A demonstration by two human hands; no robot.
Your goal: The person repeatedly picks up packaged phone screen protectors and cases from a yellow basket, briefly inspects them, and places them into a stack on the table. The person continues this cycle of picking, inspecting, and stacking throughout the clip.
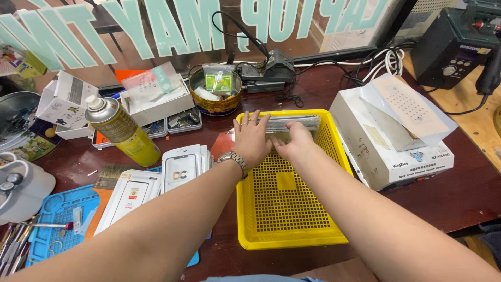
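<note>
A yellow perforated plastic basket (292, 214) sits on the dark red table in front of me. At its far end stands a stack of flat clear-wrapped packets (302, 123). My left hand (251, 140), with a metal watch on the wrist, rests on the left side of the stack, fingers spread over its top. My right hand (295, 142) grips the same stack from the front, fingers curled on it. Both hands are inside the basket's far half.
A yellow spray can (122, 131) lies tilted at the left. Flat white phone-part packs (180, 169) and a blue work mat (57, 219) lie near the left front. A white box (383, 143) stands right of the basket. A round tin (215, 90) and cables are behind.
</note>
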